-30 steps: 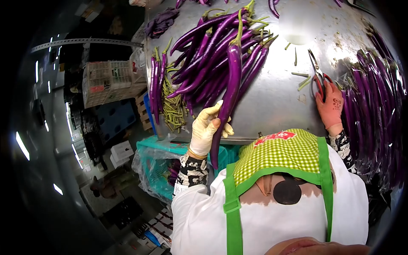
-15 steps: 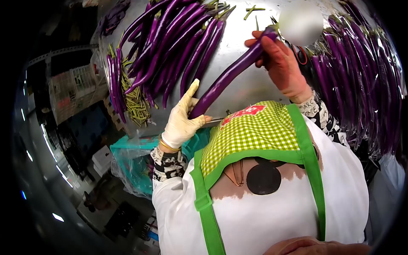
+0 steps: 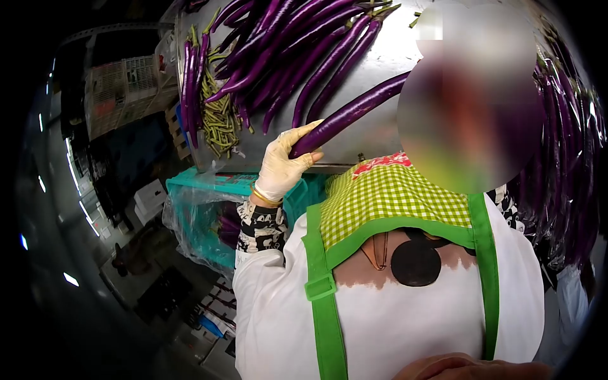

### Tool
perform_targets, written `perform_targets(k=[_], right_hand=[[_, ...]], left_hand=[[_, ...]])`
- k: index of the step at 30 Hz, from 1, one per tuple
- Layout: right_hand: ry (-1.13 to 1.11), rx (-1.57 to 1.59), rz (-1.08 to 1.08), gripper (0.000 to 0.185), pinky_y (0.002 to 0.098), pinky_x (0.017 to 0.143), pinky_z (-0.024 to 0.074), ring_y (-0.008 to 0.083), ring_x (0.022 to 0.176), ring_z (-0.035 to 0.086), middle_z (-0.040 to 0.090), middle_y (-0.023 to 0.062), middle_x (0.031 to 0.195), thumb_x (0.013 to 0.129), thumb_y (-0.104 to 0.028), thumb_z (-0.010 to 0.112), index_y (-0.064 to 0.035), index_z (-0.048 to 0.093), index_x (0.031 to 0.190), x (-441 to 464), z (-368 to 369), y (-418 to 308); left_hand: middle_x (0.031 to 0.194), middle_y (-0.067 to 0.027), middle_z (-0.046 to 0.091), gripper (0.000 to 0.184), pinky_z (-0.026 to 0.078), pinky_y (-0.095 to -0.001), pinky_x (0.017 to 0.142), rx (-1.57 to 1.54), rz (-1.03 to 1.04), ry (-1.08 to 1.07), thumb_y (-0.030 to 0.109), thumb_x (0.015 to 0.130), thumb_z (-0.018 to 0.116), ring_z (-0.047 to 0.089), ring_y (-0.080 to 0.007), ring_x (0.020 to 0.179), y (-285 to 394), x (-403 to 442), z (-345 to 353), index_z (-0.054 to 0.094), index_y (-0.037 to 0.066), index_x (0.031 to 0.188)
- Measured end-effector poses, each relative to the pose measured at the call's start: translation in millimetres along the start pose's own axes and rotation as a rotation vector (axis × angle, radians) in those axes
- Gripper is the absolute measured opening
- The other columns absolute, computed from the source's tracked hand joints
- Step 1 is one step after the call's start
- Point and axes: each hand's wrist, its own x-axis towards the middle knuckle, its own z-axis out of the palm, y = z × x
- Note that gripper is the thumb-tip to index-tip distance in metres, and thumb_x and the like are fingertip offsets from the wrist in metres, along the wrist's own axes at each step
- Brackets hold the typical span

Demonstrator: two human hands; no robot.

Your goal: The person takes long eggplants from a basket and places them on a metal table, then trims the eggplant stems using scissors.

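Observation:
My left hand (image 3: 284,163), in a pale glove, grips the lower tip of a long purple eggplant (image 3: 354,109) between thumb and fingers. The eggplant slants up to the right, and its upper end disappears behind a large blurred disc. Only a smeared reddish shape shows inside the disc, so my right hand cannot be made out. Loose eggplants (image 3: 278,57) lie piled on the metal table (image 3: 373,140) beyond my left hand. To the left of them is a heap of cut green stems (image 3: 220,123), with a few eggplants (image 3: 192,82) beside it.
Eggplants in clear plastic (image 3: 567,158) fill the right side. A teal crate (image 3: 209,183) with a plastic liner stands below the table's near edge at the left. Farther left are stacked pale crates (image 3: 123,95) and a white box (image 3: 151,199).
Since one second ago, the eggplant has tipped from nearly upright to a slant. My right hand left the scissors, took the eggplant's stem end, and is now hidden by the blur.

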Motion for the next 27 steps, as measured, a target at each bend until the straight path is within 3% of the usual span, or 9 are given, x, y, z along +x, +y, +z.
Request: perform_targets(k=[6, 12, 13, 14, 16, 18, 21, 24, 27], right_hand=[[0.016, 0.042, 0.074, 0.042, 0.0367, 0.093, 0.0512, 0.0184, 0.098, 0.064, 0.068, 0.0132, 0.121, 0.105, -0.030, 0.056, -0.0004, 0.058, 0.135, -1.7, -4.2, 2.5], [-0.020, 0.070, 0.137, 0.039, 0.0376, 0.090, 0.0533, 0.0182, 0.097, 0.065, 0.069, 0.0103, 0.121, 0.101, -0.025, 0.062, -0.0008, 0.060, 0.132, -1.9, -4.1, 13.1], [-0.035, 0.040, 0.162, 0.039, 0.0373, 0.090, 0.0536, 0.0179, 0.096, 0.065, 0.069, 0.0096, 0.119, 0.101, -0.024, 0.063, -0.0009, 0.060, 0.132, -2.2, -0.5, 14.8], [-0.048, 0.008, 0.182, 0.039, 0.0369, 0.089, 0.0539, 0.0175, 0.094, 0.065, 0.069, 0.0088, 0.118, 0.100, -0.023, 0.064, -0.0010, 0.061, 0.132, -1.4, 2.3, 16.9], [-0.055, -0.017, 0.262, 0.038, 0.0368, 0.092, 0.0533, 0.0173, 0.097, 0.066, 0.069, 0.0089, 0.120, 0.102, -0.024, 0.061, -0.0031, 0.060, 0.133, -1.1, 3.5, 28.5], [-0.034, -0.073, 0.283, 0.043, 0.0346, 0.092, 0.0531, 0.0171, 0.098, 0.065, 0.068, 0.0081, 0.120, 0.101, -0.026, 0.064, -0.0016, 0.058, 0.136, -2.8, 8.5, 25.1], [-0.087, -0.509, 0.276, 0.051, 0.0317, 0.091, 0.0526, 0.0177, 0.098, 0.065, 0.067, 0.0077, 0.119, 0.099, -0.027, 0.068, -0.0002, 0.054, 0.139, -7.4, -17.7, 9.3], [0.231, -1.331, -0.267, 0.063, 0.0398, 0.093, 0.0521, 0.0290, 0.110, 0.065, 0.062, 0.0186, 0.129, 0.086, -0.025, 0.079, -0.0002, 0.054, 0.138, -19.6, -56.4, 9.1], [0.317, -1.901, -0.442, 0.064, 0.0455, 0.099, 0.0474, 0.0366, 0.115, 0.059, 0.060, 0.0205, 0.130, 0.081, -0.024, 0.080, -0.0033, 0.056, 0.136, -22.9, -79.6, -3.5]], left_hand=[[0.106, -0.0050, 0.069, 0.068, 0.051, -0.0274, 0.092, 0.475, 0.317, 0.119, -0.012, 0.070, 0.079, 0.063, -0.0143, 0.095, -9.2, 2.7, -1.8, 0.066, 0.008, 0.134], [0.113, -0.0038, 0.068, 0.079, 0.052, -0.0268, 0.091, 0.239, 0.064, 0.131, -0.008, 0.069, 0.084, 0.059, -0.0115, 0.092, -8.0, 0.7, 4.9, 0.061, 0.009, 0.142], [0.123, -0.0053, 0.066, 0.082, 0.052, -0.0244, 0.090, 0.331, 0.103, 0.069, -0.006, 0.070, 0.086, 0.056, -0.0101, 0.090, -9.5, 6.5, 5.8, 0.057, 0.008, 0.145], [0.130, -0.0071, 0.065, 0.079, 0.052, -0.0256, 0.092, 0.293, -0.010, 0.009, -0.006, 0.073, 0.085, 0.059, -0.0120, 0.095, -5.0, 8.7, 10.7, 0.056, 0.006, 0.145], [0.106, -0.0134, 0.071, 0.073, 0.057, -0.0336, 0.087, 0.309, 0.296, 0.007, 0.005, 0.075, 0.086, 0.072, -0.0240, 0.093, -20.3, 25.1, 25.9, 0.058, 0.011, 0.142], [0.107, -0.0139, 0.070, 0.063, 0.055, -0.0378, 0.086, 0.375, 0.297, 0.019, 0.011, 0.083, 0.081, 0.070, -0.0309, 0.094, -25.9, 32.5, 37.0, 0.059, 0.012, 0.142], [0.096, -0.0145, 0.066, 0.060, 0.052, -0.0434, 0.072, 0.594, 0.355, 0.106, 0.018, 0.087, 0.077, 0.065, -0.0346, 0.080, -42.4, 45.0, 39.0, 0.057, 0.014, 0.144], [0.090, -0.0143, 0.065, 0.063, 0.050, -0.0453, 0.068, 0.780, 0.346, 0.155, 0.019, 0.086, 0.078, 0.064, -0.0350, 0.074, -51.5, 53.0, 40.9, 0.056, 0.014, 0.145], [0.090, -0.0144, 0.066, 0.064, 0.050, -0.0456, 0.067, 0.890, 0.284, 0.143, 0.024, 0.083, 0.079, 0.064, -0.0347, 0.074, -68.2, 58.2, 54.9, 0.058, 0.014, 0.142]])
